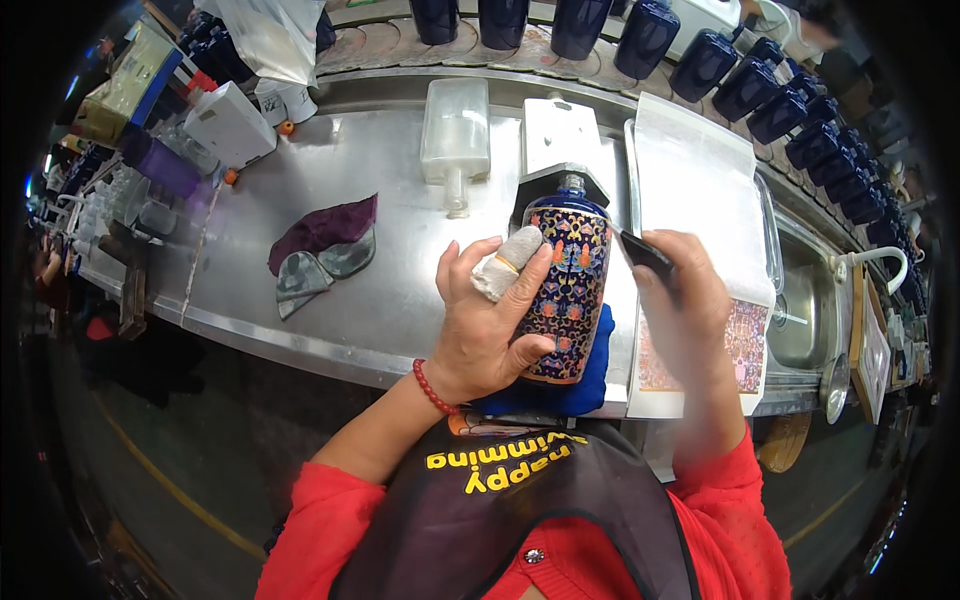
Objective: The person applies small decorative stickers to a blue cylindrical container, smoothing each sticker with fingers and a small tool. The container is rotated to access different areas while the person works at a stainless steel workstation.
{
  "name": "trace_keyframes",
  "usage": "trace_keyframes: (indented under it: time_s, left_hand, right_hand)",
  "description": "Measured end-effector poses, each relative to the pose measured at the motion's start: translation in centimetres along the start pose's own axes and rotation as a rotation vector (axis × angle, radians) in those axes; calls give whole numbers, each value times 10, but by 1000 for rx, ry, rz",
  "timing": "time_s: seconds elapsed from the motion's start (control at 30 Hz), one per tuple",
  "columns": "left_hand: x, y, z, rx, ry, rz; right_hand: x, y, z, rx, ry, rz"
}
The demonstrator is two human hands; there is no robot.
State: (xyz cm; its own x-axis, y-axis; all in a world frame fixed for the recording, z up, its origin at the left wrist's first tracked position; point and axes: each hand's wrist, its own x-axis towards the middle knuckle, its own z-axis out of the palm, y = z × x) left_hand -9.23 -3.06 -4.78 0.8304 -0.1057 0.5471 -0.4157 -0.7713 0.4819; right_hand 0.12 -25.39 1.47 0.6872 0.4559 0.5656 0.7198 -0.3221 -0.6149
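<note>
A dark blue bottle (572, 290) with a colourful floral pattern lies tilted in front of me, its neck pointing away into a dark grey holder (596, 182). My left hand (478, 335) steadies its left side, thumb and index finger on the patterned surface. White cloth with a yellow band wraps the index finger. In my right hand (695, 290), partly blurred, is a thin, flat black tool (645, 254), like a scraper, its tip beside the bottle's upper right edge. A blue cloth (596, 375) sits beneath the bottle's base.
A clear empty bottle (455, 135) lies beyond, left of a white box (560, 130). Purple and grey cloths (325, 240) lie to the left. On the right are white paper with patterned sheets (700, 190) and a sink (808, 315). Dark blue bottles (648, 40) line a conveyor behind.
</note>
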Motion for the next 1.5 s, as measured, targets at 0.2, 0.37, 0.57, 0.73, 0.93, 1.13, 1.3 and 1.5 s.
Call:
trace_keyframes:
  time_s: [0.2, 0.37, 0.57, 0.73, 0.93, 1.13, 1.3, 1.5]
  left_hand:
    - [8, 11, -5, 144, -63, 21]
    - [11, 16, -7, 185, -75, 23]
    - [12, 19, -7, 211, -102, 29]
    - [10, 19, -5, 164, -115, 27]
    - [9, 19, -4, 165, -132, 25]
    - [5, 18, -3, 80, -126, 15]
    - [-2, 18, -7, 84, -143, 13]
    - [-8, 21, -6, 118, -150, 20]
  right_hand:
    - [-36, 0, 23, -367, -247, -88]
    - [-38, -3, 26, -344, -222, -85]
    - [-36, -6, 27, -350, -208, -90]
    - [-42, -6, 28, -386, -203, -102]
    - [-44, -6, 25, -398, -216, -108]
    - [-49, -8, 25, -405, -218, -112]
    - [-54, -10, 22, -392, -248, -108]
    - [-60, -13, 22, -381, -269, -84]
